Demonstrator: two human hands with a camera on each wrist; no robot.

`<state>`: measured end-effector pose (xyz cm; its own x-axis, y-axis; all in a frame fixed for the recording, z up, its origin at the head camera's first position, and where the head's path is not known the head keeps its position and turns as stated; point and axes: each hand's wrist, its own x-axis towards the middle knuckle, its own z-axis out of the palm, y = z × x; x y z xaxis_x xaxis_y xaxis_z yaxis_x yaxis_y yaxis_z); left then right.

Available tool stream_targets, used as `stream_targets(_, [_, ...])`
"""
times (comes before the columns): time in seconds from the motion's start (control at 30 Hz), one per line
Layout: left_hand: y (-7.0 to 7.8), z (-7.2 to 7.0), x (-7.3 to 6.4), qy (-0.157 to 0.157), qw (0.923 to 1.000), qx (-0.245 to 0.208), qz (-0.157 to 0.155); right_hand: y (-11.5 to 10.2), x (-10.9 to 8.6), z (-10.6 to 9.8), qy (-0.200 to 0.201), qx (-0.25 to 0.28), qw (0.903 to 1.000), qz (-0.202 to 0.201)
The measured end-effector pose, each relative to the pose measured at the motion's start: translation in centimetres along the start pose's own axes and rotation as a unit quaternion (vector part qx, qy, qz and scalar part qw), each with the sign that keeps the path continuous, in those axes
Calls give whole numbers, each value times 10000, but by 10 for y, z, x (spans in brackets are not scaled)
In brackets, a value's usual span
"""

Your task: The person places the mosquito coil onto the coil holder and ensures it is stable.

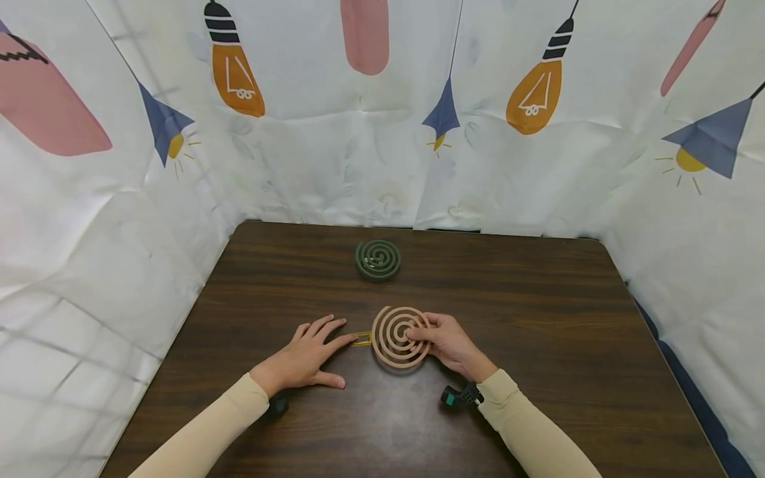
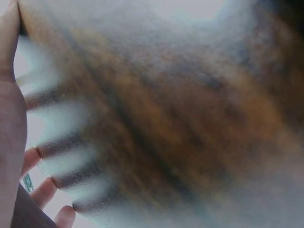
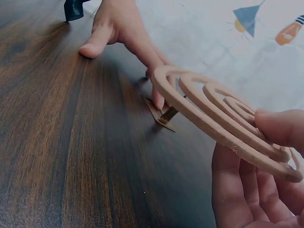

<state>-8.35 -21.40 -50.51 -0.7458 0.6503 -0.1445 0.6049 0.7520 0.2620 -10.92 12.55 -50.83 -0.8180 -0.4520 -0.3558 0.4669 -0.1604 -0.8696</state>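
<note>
My right hand [image 1: 455, 342] pinches a tan mosquito coil [image 1: 390, 359] between the thumb on top and the fingers beneath. In the right wrist view the coil [image 3: 202, 121] is tilted and held above the table. Under its left edge lies a small gold metal coil stand [image 1: 362, 339], whose short upright part [image 3: 169, 115] rises toward the coil; whether the two touch I cannot tell. With fingers spread and straight, my left hand [image 1: 307, 355] rests on the table, its index fingertip on the stand. The left wrist view shows mostly blurred tabletop and several fingertips [image 2: 43, 192].
A dark green coil [image 1: 378, 259] lies farther back on the dark wood table [image 1: 526, 299]. White cloth [image 1: 370, 166] printed with lamps and bulbs hangs behind and along both sides. Each wrist wears a black camera strap, such as the right one [image 1: 463, 396].
</note>
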Motion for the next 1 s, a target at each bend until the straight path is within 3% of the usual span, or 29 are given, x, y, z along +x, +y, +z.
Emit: stream_targets(1.0, [-1,-1,2,-11,10000,41,-57,4,16,13,-89,-148,9998,105])
